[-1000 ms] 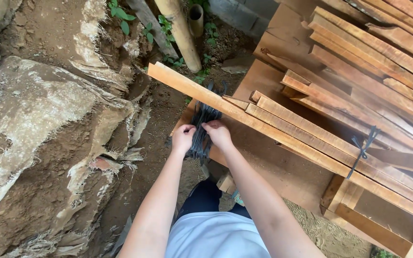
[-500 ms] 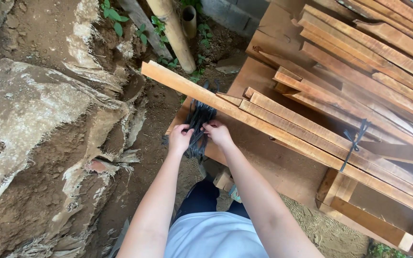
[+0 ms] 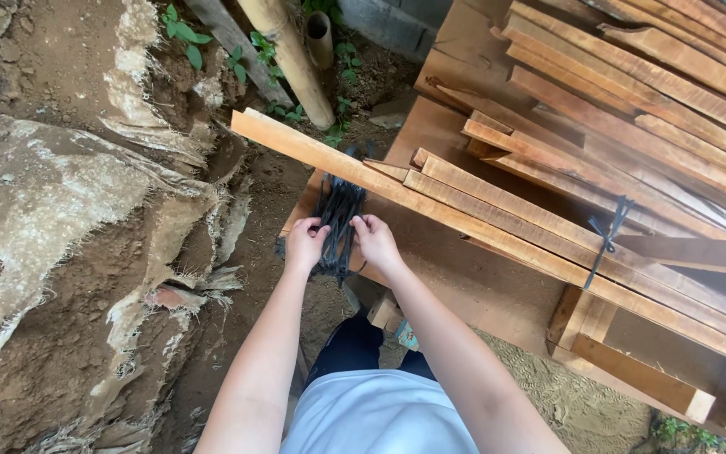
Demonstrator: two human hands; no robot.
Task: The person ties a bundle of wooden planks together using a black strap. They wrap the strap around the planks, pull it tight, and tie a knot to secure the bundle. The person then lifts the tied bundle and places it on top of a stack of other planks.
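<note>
Observed left hand (image 3: 304, 242) and right hand (image 3: 375, 240) extended forward, arms straight, fingers pinched on black strap bundle (image 3: 339, 220) beneath long wooden plank (image 3: 430, 200).

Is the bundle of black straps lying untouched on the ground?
No: both the left hand and right hand grip the bundle of black straps.

bare forearms, white shirt, dark trousers

Outdoor dirt ground (image 3: 60, 353), perhaps daylight.
</note>
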